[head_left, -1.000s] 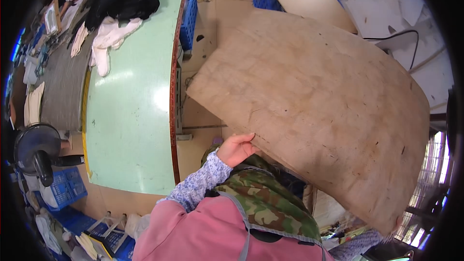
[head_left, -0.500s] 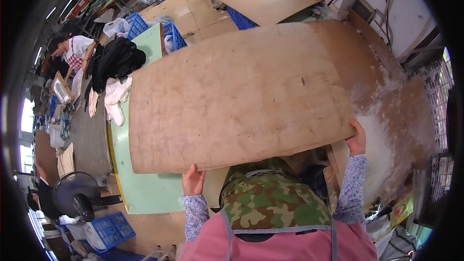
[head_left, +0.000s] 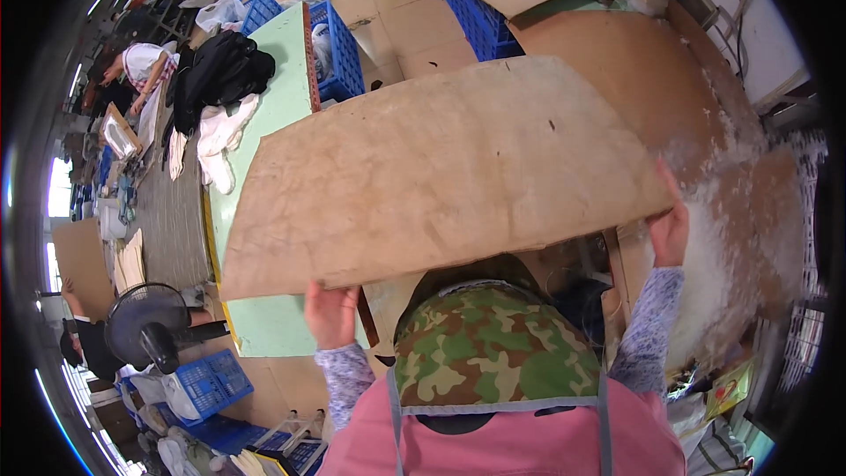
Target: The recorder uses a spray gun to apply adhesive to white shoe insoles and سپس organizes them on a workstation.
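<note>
**Wide board held flat at both ends, now level across the view**

The large brown board [head_left: 441,172] is the biggest thing in sight, a thin bowed sheet stretching from lower left to the right, held up above the pale green table [head_left: 264,317] and the person's camouflage apron bib [head_left: 493,361]. Half a second ago it sat slightly higher and further left in the view; a full second ago it was tilted steeply off to the right with only one hand on it. Now it lies nearly level, its long near edge running just above the person's chest.

Behind it, a second brown board [head_left: 652,79] rests on the far surface, dusted with white fluff [head_left: 714,238] that spreads down the right side. The green table runs away to the upper left, carrying a heap of black clothing [head_left: 220,75] and some white cloths [head_left: 216,137] just beside it. Blue plastic crates [head_left: 339,44] stand along the table's far edge, and another blue crate [head_left: 207,379] sits on the floor at lower left, near a black standing fan [head_left: 145,326].

The left hand [head_left: 330,313] grips the board's near edge from below at its left end, fingers curled under and thumb hidden. The right hand [head_left: 670,225] clasps the board's right corner, fingers wrapped up over the edge. Compared with half a second ago, both hands have kept their hold, and the right one sits a little lower in the view.

Another person [head_left: 141,66] in a light top bends over work at the far upper left.
</note>
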Demonstrator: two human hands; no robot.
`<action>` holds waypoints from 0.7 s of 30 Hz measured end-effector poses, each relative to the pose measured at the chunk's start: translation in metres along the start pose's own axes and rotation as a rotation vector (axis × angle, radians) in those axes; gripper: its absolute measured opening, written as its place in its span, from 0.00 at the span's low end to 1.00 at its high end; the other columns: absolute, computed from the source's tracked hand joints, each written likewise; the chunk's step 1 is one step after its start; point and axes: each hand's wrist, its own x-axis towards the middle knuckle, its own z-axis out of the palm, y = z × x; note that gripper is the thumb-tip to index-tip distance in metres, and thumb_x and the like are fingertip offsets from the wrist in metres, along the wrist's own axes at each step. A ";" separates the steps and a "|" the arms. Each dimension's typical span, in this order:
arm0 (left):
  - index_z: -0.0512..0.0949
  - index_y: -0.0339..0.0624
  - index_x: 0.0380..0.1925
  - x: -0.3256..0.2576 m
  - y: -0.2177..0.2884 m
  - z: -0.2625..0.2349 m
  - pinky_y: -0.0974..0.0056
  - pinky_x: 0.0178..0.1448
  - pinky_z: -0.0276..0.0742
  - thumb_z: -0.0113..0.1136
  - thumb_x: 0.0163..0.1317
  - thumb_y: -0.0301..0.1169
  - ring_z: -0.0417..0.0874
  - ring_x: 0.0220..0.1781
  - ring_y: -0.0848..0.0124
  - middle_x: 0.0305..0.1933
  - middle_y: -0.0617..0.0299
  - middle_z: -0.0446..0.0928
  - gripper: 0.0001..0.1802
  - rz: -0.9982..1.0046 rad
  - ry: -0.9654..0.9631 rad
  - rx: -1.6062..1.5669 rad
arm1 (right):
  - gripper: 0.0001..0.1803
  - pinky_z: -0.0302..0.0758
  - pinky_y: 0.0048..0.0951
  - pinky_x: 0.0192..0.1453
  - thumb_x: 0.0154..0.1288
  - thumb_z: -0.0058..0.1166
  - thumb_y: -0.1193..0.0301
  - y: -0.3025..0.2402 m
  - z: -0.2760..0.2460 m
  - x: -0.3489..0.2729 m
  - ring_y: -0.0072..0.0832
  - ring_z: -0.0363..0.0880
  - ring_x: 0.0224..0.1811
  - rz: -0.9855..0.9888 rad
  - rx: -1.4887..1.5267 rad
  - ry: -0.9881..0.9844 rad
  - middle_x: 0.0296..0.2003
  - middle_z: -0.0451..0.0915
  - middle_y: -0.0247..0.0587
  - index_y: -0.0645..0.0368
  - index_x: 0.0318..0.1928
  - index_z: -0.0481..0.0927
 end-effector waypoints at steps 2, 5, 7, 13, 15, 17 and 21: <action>0.69 0.48 0.55 0.009 0.034 0.054 0.49 0.58 0.69 0.44 0.67 0.43 0.73 0.57 0.58 0.57 0.58 0.72 0.20 0.108 -0.117 0.083 | 0.32 0.56 0.30 0.70 0.64 0.43 0.66 -0.028 0.022 0.022 0.30 0.58 0.68 -0.099 -0.281 -0.076 0.68 0.55 0.42 0.63 0.67 0.55; 0.55 0.40 0.65 0.029 0.095 0.104 0.52 0.62 0.64 0.42 0.66 0.53 0.69 0.59 0.58 0.64 0.48 0.62 0.36 0.120 -0.262 0.465 | 0.25 0.69 0.28 0.58 0.58 0.58 0.60 -0.073 0.081 0.068 0.27 0.73 0.51 -0.323 -0.788 -0.144 0.50 0.74 0.39 0.61 0.52 0.73; 0.52 0.39 0.67 0.055 0.107 0.131 0.55 0.62 0.65 0.40 0.68 0.48 0.69 0.60 0.58 0.64 0.46 0.62 0.34 0.248 -0.293 0.774 | 0.22 0.73 0.24 0.52 0.57 0.60 0.59 -0.095 0.106 0.097 0.24 0.77 0.43 -0.384 -0.851 -0.019 0.43 0.77 0.37 0.62 0.47 0.77; 0.51 0.37 0.67 0.166 0.157 0.057 0.56 0.55 0.74 0.44 0.65 0.31 0.73 0.56 0.60 0.63 0.48 0.63 0.31 0.299 0.166 0.969 | 0.22 0.68 0.19 0.37 0.59 0.58 0.55 -0.106 0.134 0.178 0.17 0.71 0.31 -0.553 -0.876 -0.047 0.33 0.77 0.32 0.62 0.42 0.80; 0.50 0.37 0.67 0.192 0.168 0.028 0.55 0.54 0.75 0.43 0.65 0.30 0.74 0.55 0.60 0.63 0.48 0.63 0.31 0.273 0.267 0.964 | 0.23 0.67 0.18 0.38 0.60 0.56 0.53 -0.105 0.141 0.189 0.17 0.71 0.33 -0.533 -0.899 0.052 0.35 0.77 0.32 0.61 0.43 0.79; 0.50 0.39 0.67 0.207 0.180 0.004 0.55 0.53 0.75 0.45 0.64 0.30 0.74 0.54 0.61 0.63 0.50 0.63 0.32 0.169 0.418 0.986 | 0.23 0.66 0.17 0.38 0.61 0.55 0.53 -0.103 0.153 0.189 0.17 0.71 0.34 -0.534 -0.885 0.050 0.36 0.77 0.31 0.61 0.44 0.79; 0.50 0.43 0.67 0.248 0.207 -0.033 0.53 0.50 0.75 0.48 0.62 0.30 0.75 0.52 0.60 0.62 0.52 0.65 0.33 0.151 0.458 0.993 | 0.22 0.66 0.18 0.38 0.61 0.57 0.55 -0.099 0.152 0.188 0.16 0.70 0.35 -0.483 -0.802 0.087 0.35 0.76 0.26 0.60 0.46 0.78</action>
